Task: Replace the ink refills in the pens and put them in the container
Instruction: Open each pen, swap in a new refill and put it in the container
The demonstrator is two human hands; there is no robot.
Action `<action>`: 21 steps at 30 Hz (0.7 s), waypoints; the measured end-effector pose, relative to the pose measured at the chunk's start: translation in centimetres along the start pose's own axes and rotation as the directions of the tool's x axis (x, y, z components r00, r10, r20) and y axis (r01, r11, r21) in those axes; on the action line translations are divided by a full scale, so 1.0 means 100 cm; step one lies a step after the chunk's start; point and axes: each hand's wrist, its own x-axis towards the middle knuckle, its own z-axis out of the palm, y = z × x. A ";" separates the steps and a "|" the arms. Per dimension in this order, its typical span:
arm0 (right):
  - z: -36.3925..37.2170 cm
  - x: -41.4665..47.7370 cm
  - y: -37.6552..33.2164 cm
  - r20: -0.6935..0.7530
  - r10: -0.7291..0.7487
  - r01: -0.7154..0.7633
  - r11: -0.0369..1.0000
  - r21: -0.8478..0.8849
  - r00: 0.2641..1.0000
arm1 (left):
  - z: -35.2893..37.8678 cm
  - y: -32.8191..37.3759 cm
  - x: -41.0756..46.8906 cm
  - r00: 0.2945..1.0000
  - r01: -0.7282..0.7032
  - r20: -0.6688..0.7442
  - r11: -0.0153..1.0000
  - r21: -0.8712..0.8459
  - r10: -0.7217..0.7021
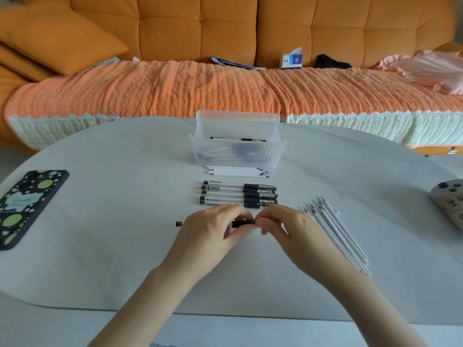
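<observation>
Both hands are pinching one pen above the white surface [100,196].
The left hand [213,234] and right hand [288,231] are gripping a black pen [243,223], mostly hiding it. The clear container [238,144] is holding pens, blurred behind ribbed walls.

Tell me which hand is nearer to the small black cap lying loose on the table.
Left. The left hand is just right of the small black cap; the right hand lies farther right, past the pen both hands hold.
</observation>
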 end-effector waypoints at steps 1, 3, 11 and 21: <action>-0.001 0.000 -0.001 -0.003 -0.005 0.005 1.000 0.021 1.000 | -0.001 0.001 0.000 1.000 -0.006 -0.009 1.000 0.016 0.006; -0.003 -0.001 -0.003 0.001 -0.003 0.003 0.998 0.059 1.000 | -0.002 0.000 0.000 0.999 -0.013 -0.030 0.999 0.047 0.014; -0.014 -0.001 -0.006 0.009 0.018 -0.020 0.975 0.219 1.000 | -0.005 0.004 0.001 0.987 -0.008 -0.159 0.989 0.150 0.032; -0.014 -0.002 -0.001 -0.021 0.090 -0.087 0.991 0.101 0.996 | -0.013 -0.006 -0.002 0.995 0.085 0.044 0.982 0.171 -0.094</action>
